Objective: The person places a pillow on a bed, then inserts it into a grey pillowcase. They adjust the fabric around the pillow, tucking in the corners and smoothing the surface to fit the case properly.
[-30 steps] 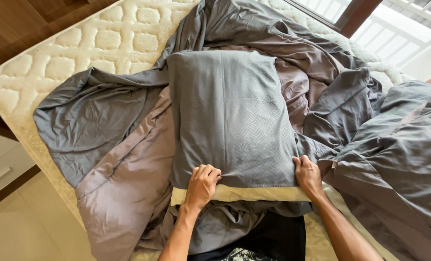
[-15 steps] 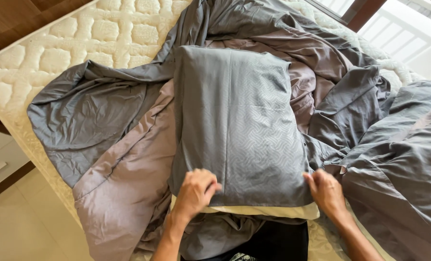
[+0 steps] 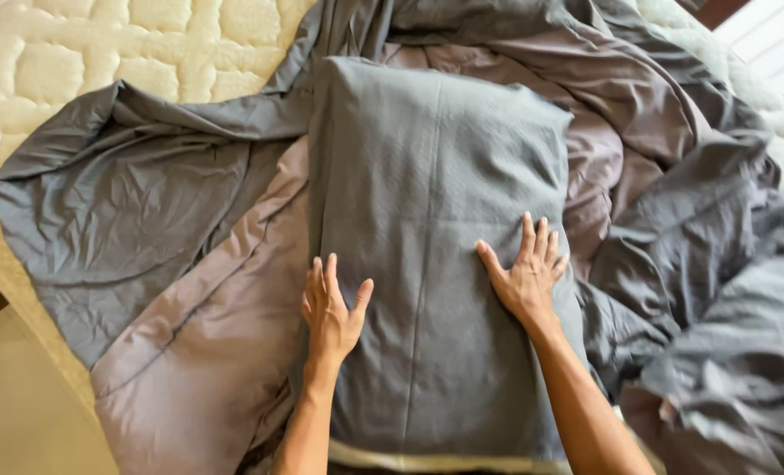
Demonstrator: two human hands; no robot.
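A pillow in a grey pillowcase [image 3: 436, 202] lies lengthwise on the bed, on top of a rumpled grey duvet [image 3: 128, 211]. My left hand [image 3: 332, 310] rests flat on the pillow's left side, fingers spread. Flat on its right side lies my right hand [image 3: 525, 273], fingers also apart. A cream strip of the bare pillow [image 3: 427, 460] shows at the near open end of the case. Neither hand grips anything.
A cream quilted mattress [image 3: 84, 53] is uncovered at the upper left. More bunched grey bedding [image 3: 726, 352] is piled on the right. The floor [image 3: 14, 413] shows at the lower left beside the bed's edge.
Both hands let go of the near edge of the pillowcase and slid up onto the pillow's top, now lying flat. The view has moved closer to the pillow.
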